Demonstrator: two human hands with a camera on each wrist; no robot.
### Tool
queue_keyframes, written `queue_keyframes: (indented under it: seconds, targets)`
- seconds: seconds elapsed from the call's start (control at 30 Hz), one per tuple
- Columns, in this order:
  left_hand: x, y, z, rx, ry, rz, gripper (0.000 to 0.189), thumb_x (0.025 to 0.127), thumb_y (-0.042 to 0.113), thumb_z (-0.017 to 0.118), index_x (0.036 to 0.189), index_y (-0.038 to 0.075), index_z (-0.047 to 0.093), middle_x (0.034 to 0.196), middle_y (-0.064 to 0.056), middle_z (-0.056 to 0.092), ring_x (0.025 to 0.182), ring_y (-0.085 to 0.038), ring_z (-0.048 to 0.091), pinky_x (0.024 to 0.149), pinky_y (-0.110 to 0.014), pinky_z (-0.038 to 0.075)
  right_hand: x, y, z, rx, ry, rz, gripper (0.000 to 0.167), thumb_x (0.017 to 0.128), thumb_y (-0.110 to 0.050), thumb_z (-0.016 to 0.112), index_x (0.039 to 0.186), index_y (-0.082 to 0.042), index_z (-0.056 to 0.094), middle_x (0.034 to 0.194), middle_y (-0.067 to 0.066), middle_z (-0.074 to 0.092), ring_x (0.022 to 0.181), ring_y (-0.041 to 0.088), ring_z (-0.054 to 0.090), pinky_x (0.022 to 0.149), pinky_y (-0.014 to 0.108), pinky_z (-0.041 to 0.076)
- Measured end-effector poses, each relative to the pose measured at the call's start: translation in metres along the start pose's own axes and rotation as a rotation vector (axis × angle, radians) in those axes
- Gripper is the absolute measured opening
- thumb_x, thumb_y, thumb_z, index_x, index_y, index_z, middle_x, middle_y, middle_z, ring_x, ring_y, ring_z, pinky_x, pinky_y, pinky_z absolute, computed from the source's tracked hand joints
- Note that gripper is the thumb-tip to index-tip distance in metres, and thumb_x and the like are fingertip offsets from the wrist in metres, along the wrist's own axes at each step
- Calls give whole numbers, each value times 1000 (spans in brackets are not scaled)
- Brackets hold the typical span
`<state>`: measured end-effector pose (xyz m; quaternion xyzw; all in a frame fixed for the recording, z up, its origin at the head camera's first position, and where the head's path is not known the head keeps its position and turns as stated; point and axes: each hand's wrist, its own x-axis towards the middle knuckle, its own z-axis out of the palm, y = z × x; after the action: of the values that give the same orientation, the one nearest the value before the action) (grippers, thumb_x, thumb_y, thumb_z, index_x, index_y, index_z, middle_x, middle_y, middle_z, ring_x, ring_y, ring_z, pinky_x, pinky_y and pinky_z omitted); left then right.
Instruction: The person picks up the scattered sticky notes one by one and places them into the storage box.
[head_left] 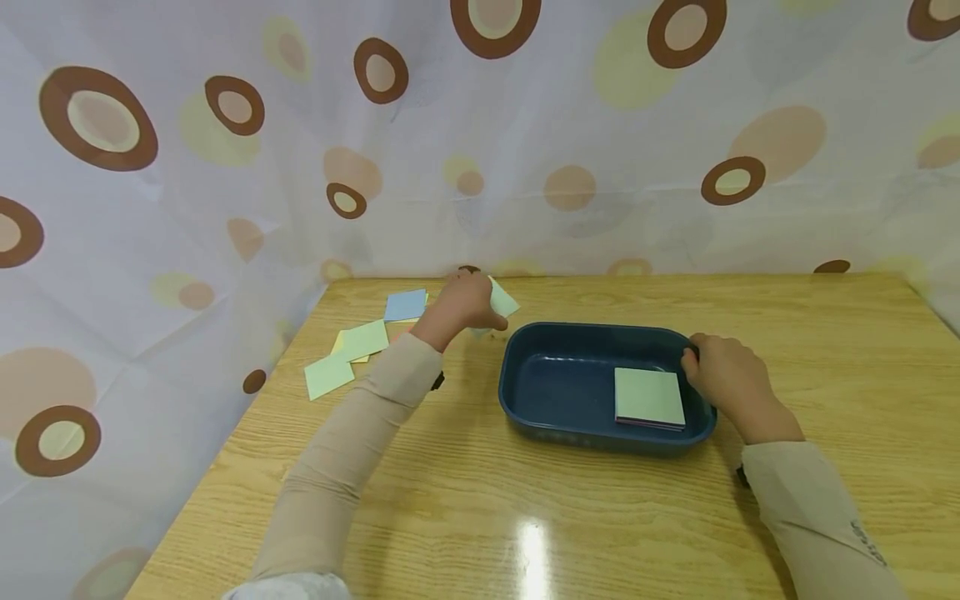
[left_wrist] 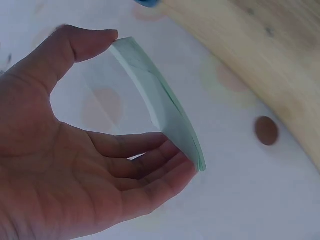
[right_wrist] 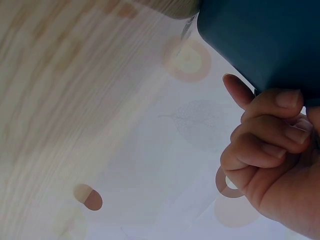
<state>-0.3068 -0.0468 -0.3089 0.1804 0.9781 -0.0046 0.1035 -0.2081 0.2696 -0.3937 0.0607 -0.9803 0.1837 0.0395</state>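
Observation:
My left hand (head_left: 467, 302) is raised near the back of the table, left of a dark blue plastic tub (head_left: 570, 437). Between its thumb and fingertips it pinches a few pale green paper sheets (left_wrist: 155, 95), which bow into a curve in the left wrist view. My right hand (head_left: 731, 379) grips the tub's right rim, fingers curled, as the right wrist view (right_wrist: 270, 145) also shows in part. Inside the tub, on its right side, lies a neat stack of square paper (head_left: 648, 396) with a pale green sheet on top.
Loose square sheets lie at the table's left: pale green ones (head_left: 328, 375), a yellow one partly covered, and a blue one (head_left: 406, 305) further back. The wooden table (head_left: 450, 500) meets a patterned cloth (head_left: 637, 225) behind and at the left.

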Motion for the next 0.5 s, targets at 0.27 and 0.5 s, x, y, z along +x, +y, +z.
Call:
queue_keyframes:
  seconds: [0.27, 0.5]
  targets:
    - [-5, 55, -12, 38, 41, 156, 50, 83, 41, 71, 113, 3, 56, 103, -9, 52, 97, -24, 41, 88, -34, 35, -2, 3, -1, 11, -12, 14, 34, 95, -8, 47, 115, 20, 52, 82, 30, 60, 57, 28, 52, 48, 40, 43]
    - [-4, 103, -15, 156, -13, 301, 49, 85, 44, 68, 117, 9, 57, 107, -3, 53, 95, -17, 40, 88, -30, 31, 0, 1, 0, 7, 15, 11, 31, 95, -8, 47, 109, 18, 56, 77, 25, 61, 58, 28, 54, 50, 43, 45]
